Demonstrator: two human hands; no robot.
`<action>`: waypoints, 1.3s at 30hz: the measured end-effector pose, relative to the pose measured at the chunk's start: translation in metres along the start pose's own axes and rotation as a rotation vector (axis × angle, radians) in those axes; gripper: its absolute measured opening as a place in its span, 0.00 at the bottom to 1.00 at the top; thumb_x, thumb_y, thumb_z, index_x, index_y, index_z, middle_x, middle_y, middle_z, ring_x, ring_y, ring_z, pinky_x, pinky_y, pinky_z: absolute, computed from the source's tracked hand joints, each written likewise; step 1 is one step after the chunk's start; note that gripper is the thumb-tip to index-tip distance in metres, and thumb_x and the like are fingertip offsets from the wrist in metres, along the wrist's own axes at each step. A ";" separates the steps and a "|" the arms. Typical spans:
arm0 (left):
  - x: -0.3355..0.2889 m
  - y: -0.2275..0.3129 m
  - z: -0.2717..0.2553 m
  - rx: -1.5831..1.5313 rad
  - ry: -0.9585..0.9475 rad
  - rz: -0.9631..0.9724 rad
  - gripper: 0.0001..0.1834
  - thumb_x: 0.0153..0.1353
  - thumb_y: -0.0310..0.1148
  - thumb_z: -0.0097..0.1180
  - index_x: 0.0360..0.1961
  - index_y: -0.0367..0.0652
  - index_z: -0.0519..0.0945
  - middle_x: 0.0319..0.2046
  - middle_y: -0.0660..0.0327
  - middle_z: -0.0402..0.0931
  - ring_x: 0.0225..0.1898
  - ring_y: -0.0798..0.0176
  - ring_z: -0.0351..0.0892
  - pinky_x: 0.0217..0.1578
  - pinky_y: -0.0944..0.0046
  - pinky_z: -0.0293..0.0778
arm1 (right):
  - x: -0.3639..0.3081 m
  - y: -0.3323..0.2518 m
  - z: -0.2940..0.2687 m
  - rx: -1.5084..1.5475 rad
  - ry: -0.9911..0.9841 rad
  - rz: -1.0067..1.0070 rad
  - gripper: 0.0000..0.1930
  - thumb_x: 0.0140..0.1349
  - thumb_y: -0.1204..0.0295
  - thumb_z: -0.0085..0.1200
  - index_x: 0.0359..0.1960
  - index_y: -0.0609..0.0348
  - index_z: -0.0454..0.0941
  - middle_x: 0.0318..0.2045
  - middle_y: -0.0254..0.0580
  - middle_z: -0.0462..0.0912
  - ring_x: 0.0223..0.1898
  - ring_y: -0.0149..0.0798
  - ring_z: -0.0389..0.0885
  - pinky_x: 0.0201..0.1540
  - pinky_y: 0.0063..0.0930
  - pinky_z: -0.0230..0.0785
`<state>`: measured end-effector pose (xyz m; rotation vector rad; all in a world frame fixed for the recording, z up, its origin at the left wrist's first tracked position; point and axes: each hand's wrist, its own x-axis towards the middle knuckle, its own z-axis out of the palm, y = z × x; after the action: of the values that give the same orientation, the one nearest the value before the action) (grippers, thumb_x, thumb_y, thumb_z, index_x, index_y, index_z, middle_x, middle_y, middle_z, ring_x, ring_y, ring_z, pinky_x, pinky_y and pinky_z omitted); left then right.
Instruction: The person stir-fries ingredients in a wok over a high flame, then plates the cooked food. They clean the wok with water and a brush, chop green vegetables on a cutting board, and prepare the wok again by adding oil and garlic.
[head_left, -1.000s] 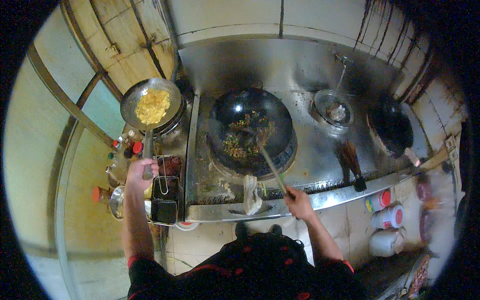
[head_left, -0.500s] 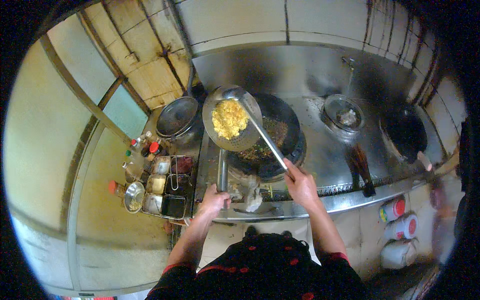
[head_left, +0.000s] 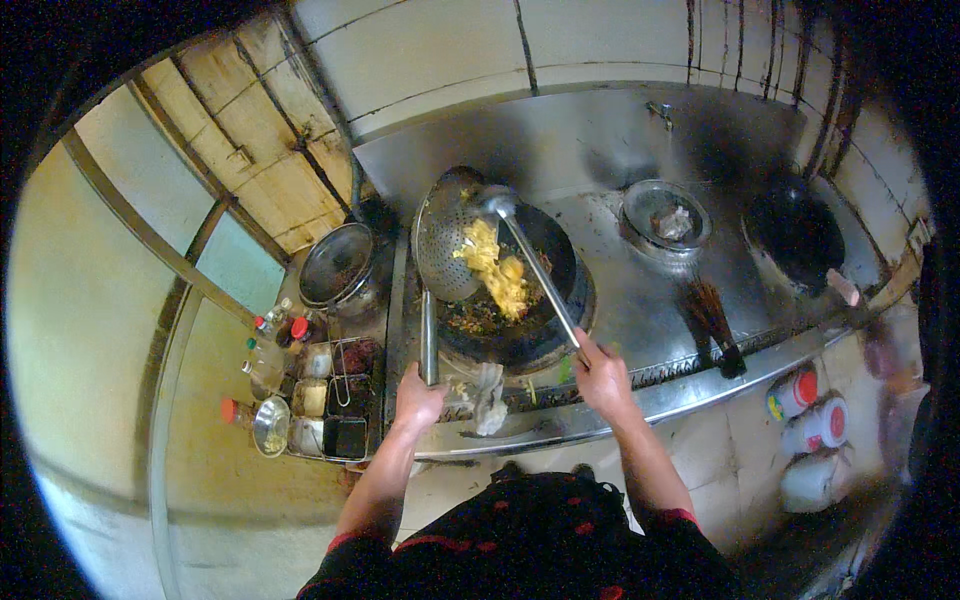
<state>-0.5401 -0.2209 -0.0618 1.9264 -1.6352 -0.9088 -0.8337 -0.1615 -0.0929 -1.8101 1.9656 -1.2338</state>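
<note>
My left hand is closed round the handle of a perforated strainer ladle, its round bowl tilted to the right over the wok. Yellow scrambled egg is sliding off the bowl toward the wok. My right hand grips the long handle of a metal cooking ladle, whose head is by the strainer's upper right rim. Beneath both tools sits a dark wok on the stove, with chopped brown and green food in it, partly hidden by the strainer and egg.
To the left stand seasoning containers, several bottles, a small metal bowl and a lidded-looking dark pan. At the right are a bowl with a strainer, a bamboo brush and another wok. A crumpled cloth lies on the front edge.
The strainer has gone from nearly level to steeply tilted, and the egg has slid from its bowl toward the wok. The ladle head has moved slightly right with it.
</note>
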 end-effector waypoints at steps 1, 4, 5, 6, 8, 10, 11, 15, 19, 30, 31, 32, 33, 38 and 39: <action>-0.003 0.002 -0.001 -0.013 -0.010 -0.011 0.17 0.47 0.29 0.59 0.38 0.36 0.70 0.29 0.47 0.76 0.32 0.48 0.78 0.34 0.55 0.72 | 0.004 -0.005 0.008 0.070 0.083 -0.019 0.25 0.53 0.74 0.52 0.55 0.43 0.70 0.31 0.58 0.77 0.29 0.60 0.77 0.32 0.50 0.71; -0.009 0.005 -0.007 0.021 0.014 0.008 0.19 0.47 0.29 0.58 0.41 0.36 0.69 0.31 0.46 0.77 0.34 0.47 0.79 0.36 0.56 0.73 | 0.003 -0.011 0.018 -0.063 -0.012 -0.048 0.26 0.52 0.75 0.51 0.56 0.44 0.69 0.30 0.58 0.77 0.29 0.60 0.77 0.32 0.49 0.71; -0.009 0.004 -0.011 0.040 0.012 0.014 0.20 0.47 0.29 0.58 0.42 0.36 0.69 0.31 0.45 0.77 0.34 0.46 0.79 0.36 0.56 0.73 | -0.003 -0.008 0.015 -0.136 -0.080 -0.072 0.27 0.52 0.76 0.50 0.57 0.44 0.67 0.30 0.57 0.77 0.29 0.59 0.77 0.33 0.48 0.71; -0.008 0.003 -0.014 0.058 0.026 0.015 0.21 0.47 0.29 0.58 0.43 0.36 0.69 0.32 0.45 0.77 0.35 0.46 0.79 0.37 0.56 0.73 | -0.009 -0.007 0.013 -0.167 -0.156 -0.003 0.28 0.52 0.75 0.51 0.58 0.44 0.67 0.30 0.58 0.77 0.29 0.58 0.78 0.32 0.48 0.72; -0.005 0.000 -0.024 0.066 0.044 0.029 0.23 0.47 0.28 0.58 0.45 0.35 0.68 0.34 0.44 0.77 0.38 0.46 0.78 0.40 0.56 0.73 | -0.022 -0.003 0.002 -0.193 -0.303 0.087 0.29 0.51 0.74 0.52 0.58 0.44 0.66 0.30 0.60 0.78 0.28 0.58 0.78 0.30 0.48 0.73; -0.001 -0.004 -0.034 0.014 0.040 0.055 0.19 0.47 0.25 0.55 0.43 0.36 0.67 0.24 0.50 0.75 0.24 0.55 0.78 0.25 0.59 0.72 | -0.027 -0.004 -0.005 -0.112 -0.238 0.019 0.30 0.51 0.74 0.52 0.60 0.44 0.64 0.30 0.60 0.78 0.27 0.58 0.78 0.30 0.48 0.73; -0.001 -0.005 -0.038 -0.060 -0.010 0.012 0.18 0.48 0.23 0.54 0.42 0.36 0.66 0.21 0.53 0.74 0.20 0.58 0.76 0.21 0.61 0.71 | -0.024 -0.009 -0.004 -0.136 -0.258 0.093 0.31 0.51 0.74 0.51 0.60 0.44 0.62 0.29 0.60 0.78 0.27 0.58 0.78 0.30 0.48 0.73; -0.002 -0.004 -0.048 -0.256 -0.097 0.000 0.15 0.48 0.19 0.49 0.39 0.38 0.65 0.14 0.63 0.66 0.12 0.70 0.66 0.10 0.68 0.61 | 0.002 -0.030 0.014 -0.051 -0.085 -0.100 0.30 0.52 0.75 0.51 0.60 0.44 0.63 0.28 0.58 0.78 0.28 0.57 0.79 0.33 0.48 0.73; 0.008 -0.008 -0.064 -0.403 -0.064 0.130 0.15 0.46 0.17 0.47 0.38 0.38 0.66 0.15 0.62 0.67 0.12 0.69 0.66 0.11 0.68 0.62 | 0.000 -0.017 0.007 -0.279 -0.332 -0.010 0.28 0.53 0.75 0.51 0.59 0.47 0.65 0.27 0.52 0.77 0.28 0.54 0.78 0.33 0.43 0.73; 0.137 -0.070 -0.153 -1.814 -0.147 -0.205 0.19 0.58 0.39 0.56 0.37 0.34 0.68 0.33 0.48 0.71 0.31 0.53 0.74 0.32 0.63 0.77 | 0.004 -0.025 0.028 1.302 -0.360 0.995 0.09 0.63 0.69 0.49 0.43 0.54 0.68 0.17 0.36 0.69 0.12 0.30 0.64 0.12 0.24 0.57; 0.129 -0.073 -0.141 -1.872 -0.161 -0.146 0.24 0.58 0.48 0.53 0.38 0.34 0.69 0.34 0.48 0.72 0.33 0.53 0.74 0.35 0.59 0.76 | 0.008 -0.029 0.032 1.364 -0.379 0.979 0.09 0.62 0.68 0.50 0.41 0.54 0.67 0.16 0.37 0.69 0.12 0.30 0.64 0.12 0.24 0.56; 0.112 -0.077 -0.117 -1.902 -0.213 0.004 0.29 0.57 0.57 0.50 0.38 0.35 0.70 0.36 0.48 0.73 0.34 0.52 0.74 0.38 0.55 0.75 | 0.012 -0.033 0.044 1.359 -0.403 0.982 0.11 0.62 0.68 0.50 0.44 0.53 0.68 0.16 0.38 0.69 0.12 0.30 0.64 0.12 0.24 0.56; 0.091 -0.078 -0.086 -1.895 -0.200 -0.200 0.33 0.56 0.62 0.46 0.38 0.36 0.71 0.37 0.49 0.74 0.37 0.51 0.74 0.41 0.53 0.73 | 0.011 -0.031 0.046 1.263 -0.410 1.039 0.11 0.62 0.68 0.50 0.45 0.54 0.68 0.17 0.39 0.70 0.12 0.30 0.65 0.12 0.24 0.57; 0.017 -0.055 0.076 -1.475 -0.940 -0.622 0.27 0.63 0.52 0.45 0.47 0.37 0.71 0.37 0.52 0.77 0.41 0.47 0.76 0.48 0.48 0.72 | -0.002 -0.010 0.049 1.208 -0.271 1.143 0.11 0.62 0.70 0.50 0.44 0.55 0.68 0.17 0.39 0.71 0.12 0.32 0.66 0.12 0.25 0.57; 0.020 -0.043 0.094 -1.472 -1.016 -0.677 0.22 0.62 0.46 0.48 0.46 0.37 0.71 0.37 0.52 0.78 0.36 0.50 0.79 0.41 0.53 0.76 | 0.000 -0.007 0.052 1.237 -0.282 1.088 0.14 0.62 0.70 0.50 0.48 0.55 0.67 0.17 0.38 0.71 0.11 0.31 0.65 0.12 0.24 0.56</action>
<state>-0.5778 -0.2248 -0.1606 0.8012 -0.0854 -2.5814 -0.7950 -0.1835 -0.1212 -0.1954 1.1188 -1.1648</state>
